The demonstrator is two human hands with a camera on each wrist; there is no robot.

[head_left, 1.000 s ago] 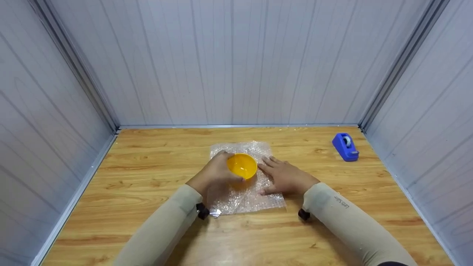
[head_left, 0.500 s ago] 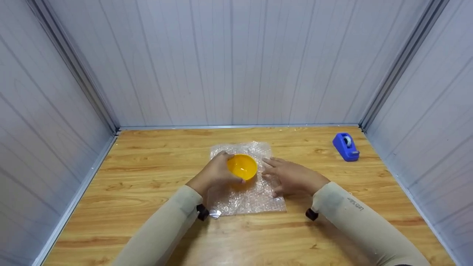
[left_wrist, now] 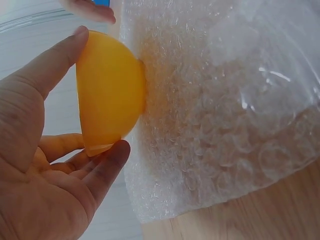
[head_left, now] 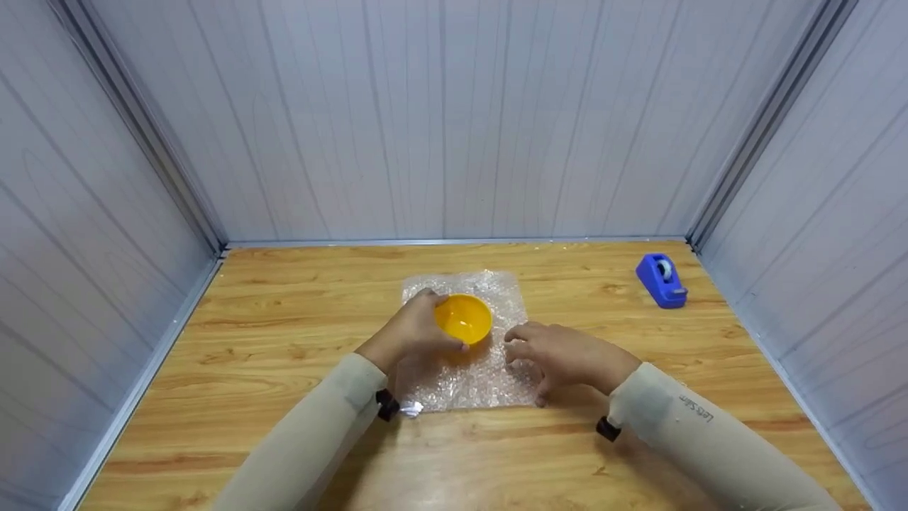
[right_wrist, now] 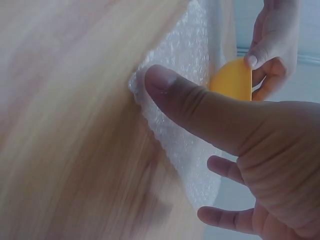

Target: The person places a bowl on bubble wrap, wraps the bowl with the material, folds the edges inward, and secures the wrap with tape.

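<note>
we take the bubble wrap [head_left: 472, 390] as datum. the yellow bowl [head_left: 464, 318] sits upright near its middle, pinched by the left hand [head_left: 417, 328] between thumb and fingers. the right hand [head_left: 569, 355], fingers parted, grips nothing at its right edge; we cannot tell whether the thumb touches. we judge this step to be steadying the yellow bowl; next, we probably need a light pinch to raise that edge.

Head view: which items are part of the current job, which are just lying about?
In the job:
- yellow bowl, gripped by the left hand
- bubble wrap, under the bowl; right hand at its right edge

Lying about, for now:
- blue tape dispenser, off to the right, untouched; could possibly be wanted later
</note>
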